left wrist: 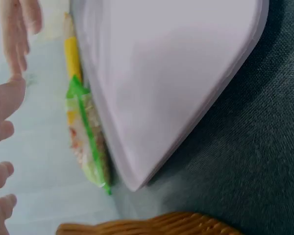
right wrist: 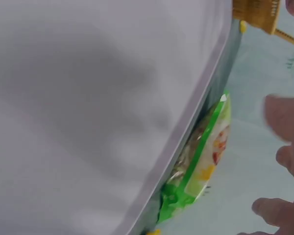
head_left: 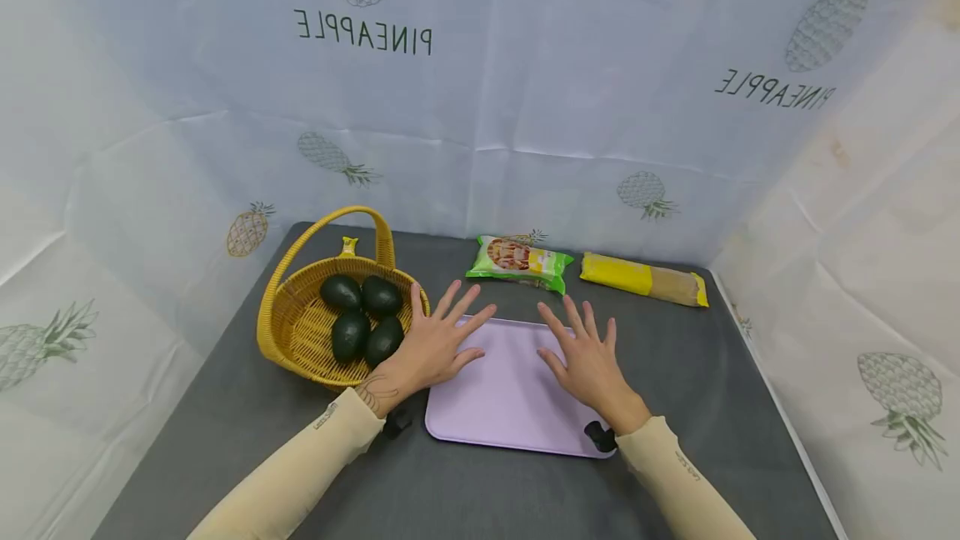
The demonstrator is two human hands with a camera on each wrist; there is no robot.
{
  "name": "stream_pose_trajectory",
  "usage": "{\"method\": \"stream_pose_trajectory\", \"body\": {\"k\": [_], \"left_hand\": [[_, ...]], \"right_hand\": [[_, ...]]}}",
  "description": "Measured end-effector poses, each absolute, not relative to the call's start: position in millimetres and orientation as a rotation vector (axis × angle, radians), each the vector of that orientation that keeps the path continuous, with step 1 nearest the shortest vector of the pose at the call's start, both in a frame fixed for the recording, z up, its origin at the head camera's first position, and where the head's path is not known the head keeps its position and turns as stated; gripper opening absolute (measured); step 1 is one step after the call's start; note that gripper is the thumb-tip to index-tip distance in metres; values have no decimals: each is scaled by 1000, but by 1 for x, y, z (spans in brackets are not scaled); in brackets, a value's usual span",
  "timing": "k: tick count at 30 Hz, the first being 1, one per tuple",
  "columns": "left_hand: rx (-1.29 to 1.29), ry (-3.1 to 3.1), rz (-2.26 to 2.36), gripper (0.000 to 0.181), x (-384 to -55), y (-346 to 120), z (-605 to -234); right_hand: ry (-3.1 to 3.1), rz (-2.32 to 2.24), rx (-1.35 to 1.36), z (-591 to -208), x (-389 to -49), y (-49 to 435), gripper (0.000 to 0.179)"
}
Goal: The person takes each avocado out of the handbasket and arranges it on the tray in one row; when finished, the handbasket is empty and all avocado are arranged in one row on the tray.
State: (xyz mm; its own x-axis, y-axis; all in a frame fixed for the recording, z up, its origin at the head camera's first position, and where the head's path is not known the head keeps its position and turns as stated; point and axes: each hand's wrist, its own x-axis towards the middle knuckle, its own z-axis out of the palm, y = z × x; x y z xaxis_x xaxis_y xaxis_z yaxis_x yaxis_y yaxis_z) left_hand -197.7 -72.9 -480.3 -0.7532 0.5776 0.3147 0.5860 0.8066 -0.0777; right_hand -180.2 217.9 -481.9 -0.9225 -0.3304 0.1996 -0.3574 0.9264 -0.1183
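Both hands hover over a light purple tray (head_left: 510,390) with fingers spread and nothing held. The left hand (head_left: 431,348) is above the tray's left side, close to the yellow wicker basket (head_left: 300,361). Over the tray's right side is the right hand (head_left: 588,361). Several dark green avocados (head_left: 350,337) sit together in the basket, partly behind its rim. Behind the tray lies a green-edged snack packet (head_left: 519,263), also seen in the left wrist view and as a bright packet (right wrist: 198,161) in the right wrist view.
A long yellow and tan packet (head_left: 643,279) lies at the back right of the dark grey table (head_left: 390,490). A small yellow wrapper (head_left: 349,246) shows behind the basket. White pineapple-print cloth (head_left: 525,90) walls in the table at the back and sides.
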Motion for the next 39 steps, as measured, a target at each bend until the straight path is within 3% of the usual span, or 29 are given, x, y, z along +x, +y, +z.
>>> {"method": "stream_pose_trajectory", "body": {"k": [7, 15, 23, 29, 39], "left_hand": [[-873, -2585, -271, 52, -182, -90, -458], [-828, -2370, -360, 33, -168, -115, -428], [-724, -2088, -474, 32, -159, -154, -378], [-520, -1998, -522, 28, -153, -190, -349], [-179, -2070, -930, 28, -146, -240, -345]], "right_hand": [[-2781, 401, 647, -473, -179, 206, 75], [-2650, 534, 766, -465, -182, 190, 67], [-2634, 631, 808, -458, -182, 175, 47], [-2690, 651, 811, -461, -180, 170, 44], [-2654, 674, 849, -453, -182, 152, 46]]}}
